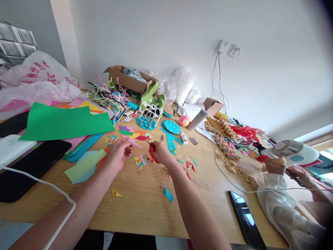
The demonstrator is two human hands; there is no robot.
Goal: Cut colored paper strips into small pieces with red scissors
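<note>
My left hand [120, 151] pinches a strip of pink paper [135, 142] above the middle of the table. Just to its right, my right hand [159, 152] grips red-handled scissors [152, 154], whose tips point toward the strip. Beyond both hands lie several colourful paper fish [142, 135]. Small round paper dots [142, 160] in several colours are scattered below and between the hands, with another pile of dots [111, 139] near my left hand. A blue cut paper piece [170, 140] lies to the right of the scissors.
Coloured paper sheets [67, 121] and a black tablet-like slab [33, 170] are at left. A phone [244, 218] lies at front right. A co-worker's hands [275, 166] work at far right beside a white fan [293, 151]. A grey bottle [197, 119] stands behind; a white cable [234, 185] crosses the table.
</note>
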